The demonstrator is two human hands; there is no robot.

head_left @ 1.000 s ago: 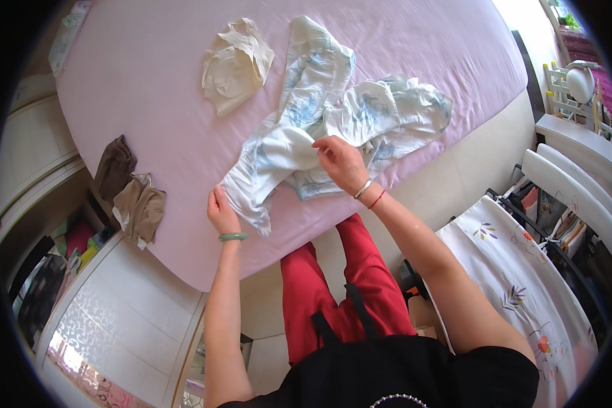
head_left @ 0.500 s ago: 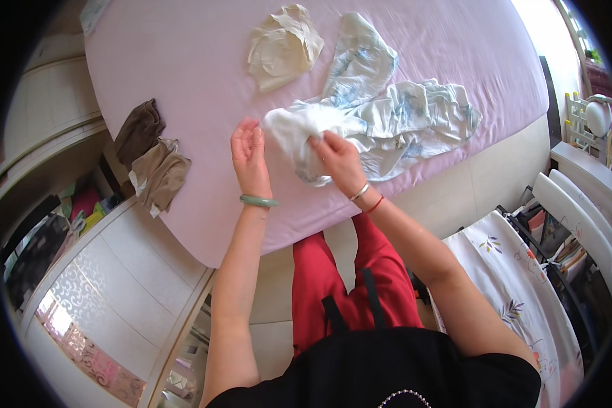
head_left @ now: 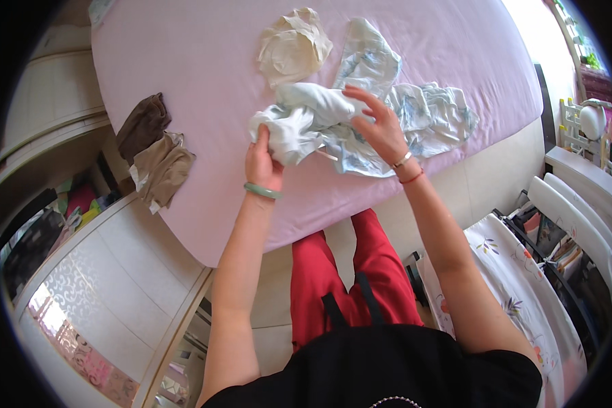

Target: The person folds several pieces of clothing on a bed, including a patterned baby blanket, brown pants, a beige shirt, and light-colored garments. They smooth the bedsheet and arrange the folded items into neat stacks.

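My left hand (head_left: 264,162) is closed on the near left end of a bunched white garment (head_left: 298,129), its thumb pressed against the cloth. My right hand (head_left: 381,128) is at the garment's right side with fingers spread, apart from the bunched part. The garment is crumpled, so its exact kind cannot be made out. Beneath and to the right of it lies a pale garment with blue patterning (head_left: 432,112), spread in folds on the pink bedsheet (head_left: 211,81). Farther back, a cream crumpled cloth (head_left: 292,47) rests on the sheet.
At the bed's left edge lie a dark brown garment (head_left: 143,126) and a tan one (head_left: 163,166). A white cabinet (head_left: 115,272) stands on the left. On the right are a floral cloth cover (head_left: 496,272) and a rack with white panels (head_left: 578,217).
My left hand has taken hold of the white garment, which is now gathered up. My right hand has let go, moved right and spread its fingers.
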